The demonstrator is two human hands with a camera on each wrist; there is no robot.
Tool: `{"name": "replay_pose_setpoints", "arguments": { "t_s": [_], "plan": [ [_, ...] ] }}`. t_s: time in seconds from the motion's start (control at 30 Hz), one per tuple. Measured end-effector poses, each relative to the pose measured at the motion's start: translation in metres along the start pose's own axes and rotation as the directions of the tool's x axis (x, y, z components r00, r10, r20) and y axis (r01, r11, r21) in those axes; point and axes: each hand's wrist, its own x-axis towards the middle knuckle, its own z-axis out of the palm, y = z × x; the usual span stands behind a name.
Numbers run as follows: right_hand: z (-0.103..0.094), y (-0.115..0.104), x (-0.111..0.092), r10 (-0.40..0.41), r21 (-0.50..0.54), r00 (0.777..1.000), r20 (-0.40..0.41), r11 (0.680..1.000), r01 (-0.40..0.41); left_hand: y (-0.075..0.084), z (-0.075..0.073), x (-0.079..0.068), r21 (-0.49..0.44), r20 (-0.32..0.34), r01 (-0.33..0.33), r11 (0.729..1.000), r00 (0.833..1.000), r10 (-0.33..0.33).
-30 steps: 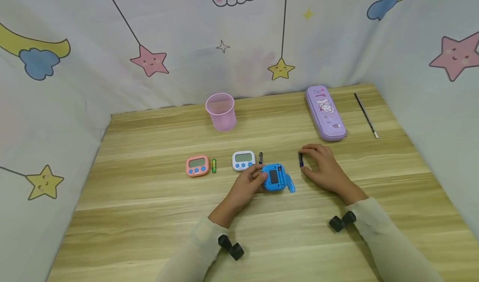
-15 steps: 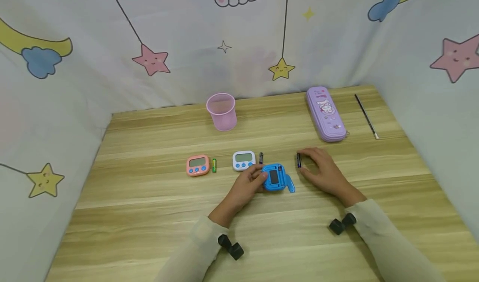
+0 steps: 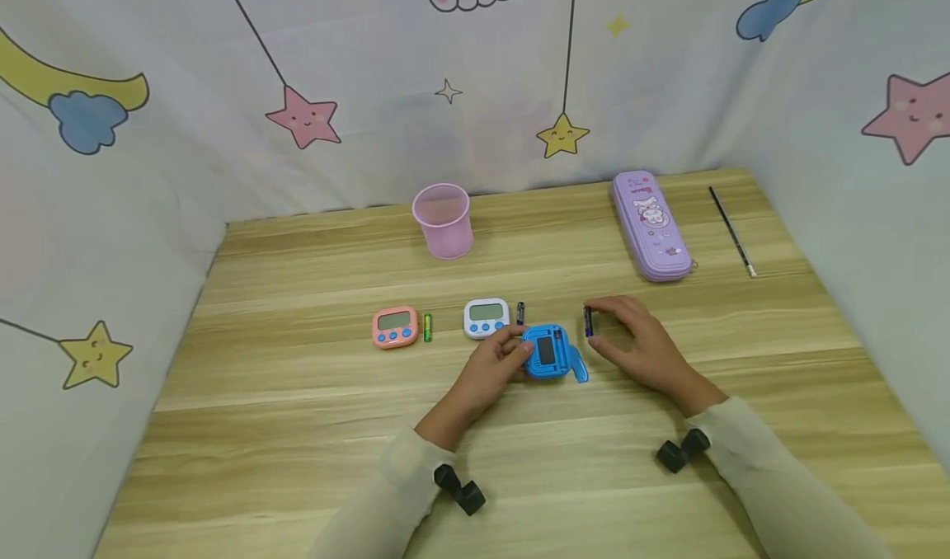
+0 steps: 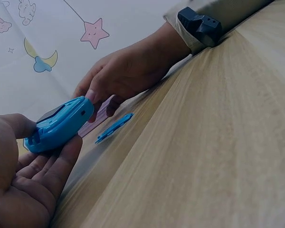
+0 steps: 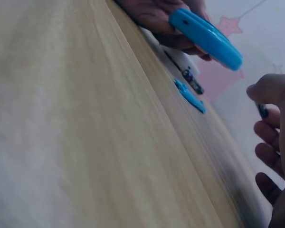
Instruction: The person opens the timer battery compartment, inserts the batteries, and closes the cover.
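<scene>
A blue digital timer is gripped by my left hand, back up with its battery slot uncovered. In the left wrist view the thumb lies on top and the fingers underneath, holding it above the table. Its loose blue battery cover lies on the table just to its right. My right hand pinches a dark AAA-size battery between thumb and fingertips, right of the timer and apart from it. Another dark battery lies beyond the timer, beside a white timer. Whether the slot holds a battery is too small to tell.
An orange-pink timer lies to the left with a green battery beside it. Farther back stand a pink cup and a purple pencil case. A black pencil lies at the far right. Patterned cloth surrounds the wooden table.
My right hand has shifted slightly left with the battery, closer to the blue timer. The left hand and the blue timer have hardly moved.
</scene>
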Motion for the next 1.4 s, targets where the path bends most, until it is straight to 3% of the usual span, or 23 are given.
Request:
{"name": "replay_pose_setpoints", "arguments": {
  "t_s": [0.23,0.47,0.67,0.87,1.4],
  "plan": [
    [0.007,-0.011,-0.003,-0.039,0.087,0.999,0.006,0.995,0.039,0.002,-0.001,0.001,-0.012,0.016,0.023,1.0,1.0,-0.023],
    [0.01,-0.018,-0.006,-0.096,0.119,0.995,0.036,0.989,0.091,0.017,0.002,-0.006,0.001,0.014,0.009,1.0,1.0,-0.009],
    [0.011,-0.019,-0.006,-0.183,0.132,0.983,0.029,0.975,0.178,0.005,0.001,-0.002,-0.003,-0.002,0.005,1.0,1.0,-0.005],
    [0.012,-0.024,-0.008,-0.166,0.172,0.983,0.082,0.974,0.15,0.028,0.006,-0.011,0.006,0.015,0.02,1.0,1.0,-0.02],
    [0.018,-0.027,-0.008,-0.212,0.138,0.974,0.075,0.97,0.201,0.028,0.004,-0.012,-0.002,0.046,0.023,1.0,0.999,-0.023]
  ]
}}
